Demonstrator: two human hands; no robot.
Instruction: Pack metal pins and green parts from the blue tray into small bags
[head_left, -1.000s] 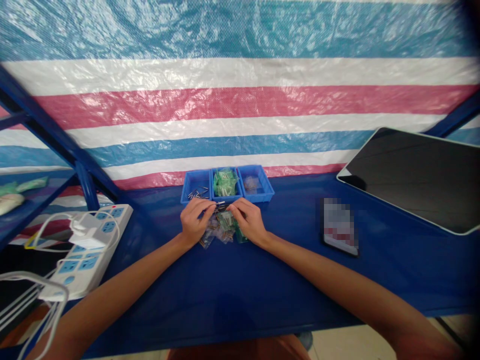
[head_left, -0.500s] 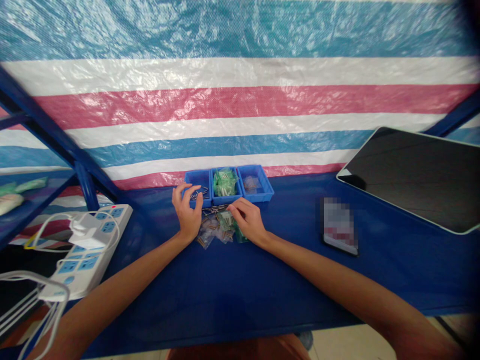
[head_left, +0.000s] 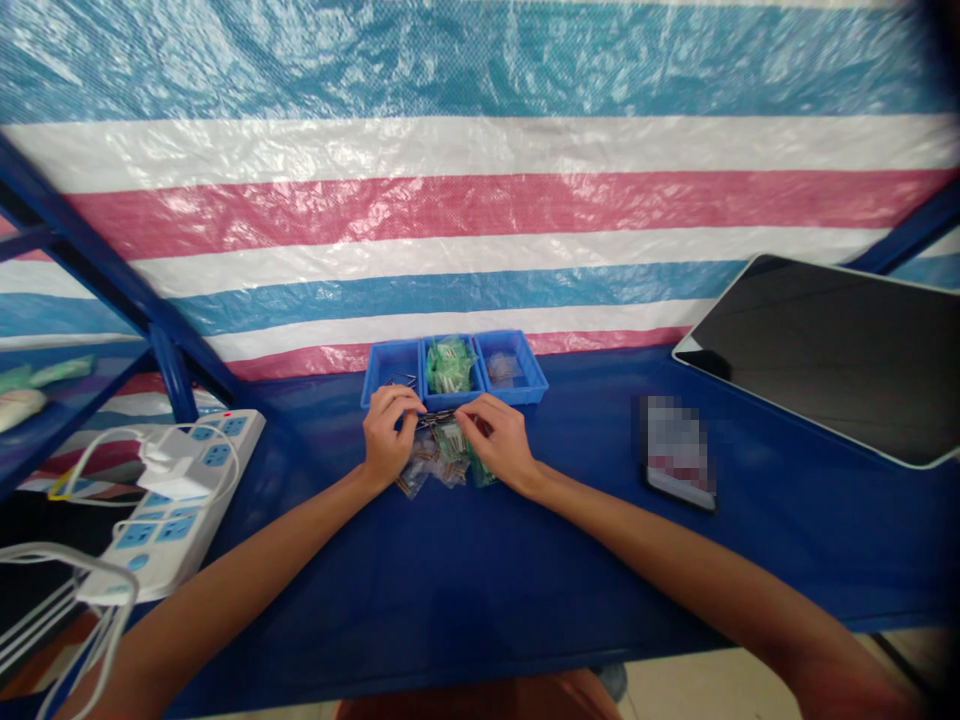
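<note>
My left hand (head_left: 390, 438) is closed in a pinch at the left end of a small pile of dark, thin metal pieces, perhaps screws (head_left: 435, 418). Across from it, my right hand (head_left: 499, 442) has thumb and fingers drawn together at the pile's other end. What either pinch holds is too small to make out. Small clear bags (head_left: 431, 462) with brownish pieces lie between the hands, and a green bag (head_left: 481, 470) is partly under my right hand. Behind stand a left blue bin (head_left: 391, 362) with a few metal pieces, a middle bin with green bags (head_left: 450, 365), and a right bin with clear bags (head_left: 504, 370).
A white power strip (head_left: 176, 515) with plugs and cables lies at the left. On the right are a phone (head_left: 679, 455) with a blurred screen and a large dark-screened panel (head_left: 840, 355). Blue frame posts (head_left: 169, 365) and a striped plastic sheet (head_left: 480, 215) close off the back.
My left hand has come down from over the left bin to the metal pieces, its spread fingers closing into a pinch. The left bin shifted slightly left. My right hand has hardly moved.
</note>
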